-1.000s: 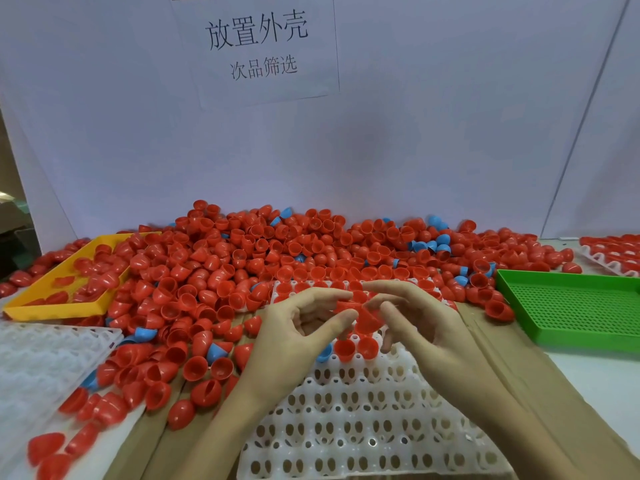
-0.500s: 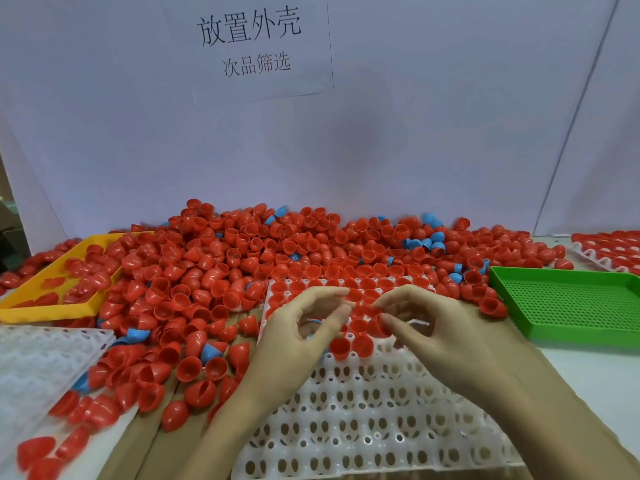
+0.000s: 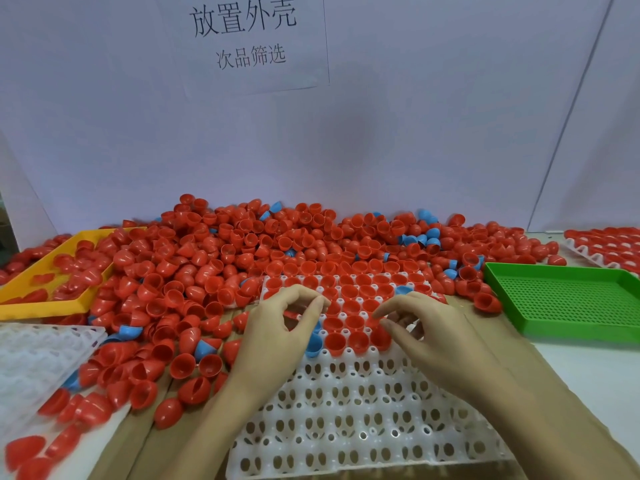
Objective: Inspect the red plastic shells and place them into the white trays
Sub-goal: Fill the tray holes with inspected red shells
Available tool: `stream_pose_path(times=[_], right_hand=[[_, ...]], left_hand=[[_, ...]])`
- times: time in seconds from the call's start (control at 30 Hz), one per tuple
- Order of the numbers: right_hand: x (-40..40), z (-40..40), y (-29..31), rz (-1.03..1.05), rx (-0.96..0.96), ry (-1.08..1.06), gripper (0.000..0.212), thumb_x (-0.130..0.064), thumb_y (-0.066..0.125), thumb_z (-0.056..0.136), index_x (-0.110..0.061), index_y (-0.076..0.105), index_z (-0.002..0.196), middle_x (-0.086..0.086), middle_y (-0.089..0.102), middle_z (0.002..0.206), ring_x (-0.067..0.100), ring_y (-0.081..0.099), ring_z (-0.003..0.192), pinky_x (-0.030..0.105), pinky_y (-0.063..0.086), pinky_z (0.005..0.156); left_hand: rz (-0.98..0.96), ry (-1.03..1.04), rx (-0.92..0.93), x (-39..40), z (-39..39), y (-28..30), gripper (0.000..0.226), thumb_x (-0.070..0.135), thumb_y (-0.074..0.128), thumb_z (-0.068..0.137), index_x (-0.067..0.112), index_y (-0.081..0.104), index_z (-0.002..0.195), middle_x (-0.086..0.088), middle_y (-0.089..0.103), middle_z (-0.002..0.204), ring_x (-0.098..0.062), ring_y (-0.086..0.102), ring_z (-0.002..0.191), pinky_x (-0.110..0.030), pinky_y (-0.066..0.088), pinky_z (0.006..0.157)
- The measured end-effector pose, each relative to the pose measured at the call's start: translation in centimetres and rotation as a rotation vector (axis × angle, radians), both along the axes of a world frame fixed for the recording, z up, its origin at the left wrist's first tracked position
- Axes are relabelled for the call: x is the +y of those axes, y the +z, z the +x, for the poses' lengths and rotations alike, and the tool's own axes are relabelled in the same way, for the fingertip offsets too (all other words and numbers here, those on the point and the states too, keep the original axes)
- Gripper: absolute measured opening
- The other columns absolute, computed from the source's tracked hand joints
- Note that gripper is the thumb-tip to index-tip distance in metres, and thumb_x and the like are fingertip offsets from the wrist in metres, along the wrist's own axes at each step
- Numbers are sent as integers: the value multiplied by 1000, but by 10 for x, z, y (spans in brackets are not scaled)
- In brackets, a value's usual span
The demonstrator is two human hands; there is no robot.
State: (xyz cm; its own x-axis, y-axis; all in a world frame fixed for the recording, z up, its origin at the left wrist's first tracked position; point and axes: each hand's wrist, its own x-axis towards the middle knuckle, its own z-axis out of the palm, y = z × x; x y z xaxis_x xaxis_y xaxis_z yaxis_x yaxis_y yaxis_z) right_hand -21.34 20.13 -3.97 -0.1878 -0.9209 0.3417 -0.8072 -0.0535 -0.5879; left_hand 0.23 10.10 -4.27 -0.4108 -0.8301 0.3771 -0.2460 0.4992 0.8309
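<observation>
A big heap of red plastic shells, with a few blue ones mixed in, covers the back and left of the table. The white tray lies in front of me, and red shells fill its far rows, open side up. My left hand hovers over the tray's left edge with curled index and thumb. Nothing shows between them, and a blue shell sits just below. My right hand hovers over the tray's right part, fingers loosely curled, with its thumb tip beside a seated red shell.
A yellow tray with some red shells stands at the left, and an empty green perforated tray at the right. Another white tray lies at the near left. A filled tray sits at the far right. A white wall with a paper sign rises behind.
The hands held one red shell between them over the tray. They have since lowered and moved apart, and neither visibly holds a shell now.
</observation>
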Motion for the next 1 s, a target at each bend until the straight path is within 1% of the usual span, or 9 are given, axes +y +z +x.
stream_pose_path(times=[0.23, 0.33, 0.47, 0.57, 0.63, 0.73, 0.83, 0.93, 1.0], right_hand=[[-1, -2, -2, -12, -13, -13, 22, -11, 66, 101, -30, 76, 105, -16, 68, 101, -2, 62, 96, 18, 54, 81], [-1, -2, -2, -18, -13, 7, 21, -11, 71, 97, -30, 76, 103, -16, 68, 99, -2, 63, 96, 16, 54, 80], [-2, -2, -5, 7, 32, 34, 20, -11, 76, 93, -30, 77, 100, -17, 66, 96, -1, 62, 96, 15, 53, 80], [-3, -1, -7, 28, 47, 38, 19, -10, 77, 93, -28, 78, 101, -16, 65, 96, -2, 60, 96, 14, 52, 80], [-3, 0, -6, 26, 49, 34, 18, -13, 74, 96, -29, 78, 102, -17, 65, 96, -3, 59, 98, 15, 51, 82], [-1, 2, -3, -9, 14, 12, 17, -14, 68, 100, -28, 78, 103, -19, 67, 98, -5, 59, 100, 13, 51, 83], [0, 3, 1, -19, 7, 0, 18, -13, 66, 102, -26, 78, 104, -18, 69, 98, -5, 61, 98, 13, 51, 81], [1, 5, 3, -18, 2, 0, 19, -12, 65, 102, -26, 77, 104, -17, 69, 98, -3, 62, 97, 14, 52, 81], [2, 7, 3, -31, -4, -3, 20, -12, 65, 102, -28, 76, 106, -18, 69, 98, -3, 63, 97, 15, 53, 81]], left_hand=[[-65, 29, -1, -10, 5, -2, 13, 24, 65, 101, 32, 75, 97, 18, 76, 91, -3, 71, 89, -18, 56, 80], [-163, 156, -69, -26, 11, -7, 12, 21, 67, 100, 31, 74, 101, 17, 72, 94, -2, 67, 92, -17, 54, 80], [-295, 400, -354, -59, 34, -17, 22, 19, 59, 103, 18, 69, 122, 6, 65, 122, -11, 53, 115, -31, 47, 98], [-265, 436, -559, -79, 49, -25, 35, 19, 51, 107, 14, 61, 141, -2, 53, 152, -20, 44, 142, -44, 36, 115], [-230, 416, -632, -87, 52, -31, 38, 19, 46, 109, 14, 58, 145, -1, 48, 157, -18, 38, 148, -45, 33, 118], [-183, 400, -549, -93, 52, -33, 32, 8, 51, 104, 9, 64, 134, -4, 62, 136, -21, 50, 132, -36, 43, 106], [-188, 436, -449, -94, 54, -27, 28, 4, 69, 95, 10, 69, 122, -5, 67, 120, -26, 59, 118, -38, 49, 100], [-252, 411, -267, -85, 55, -15, 35, 10, 80, 90, 15, 69, 123, 4, 68, 113, -14, 65, 108, -36, 56, 97], [-273, 290, -97, -69, 49, -2, 41, 13, 81, 89, 22, 67, 127, 13, 70, 110, -4, 66, 108, -26, 58, 94]])
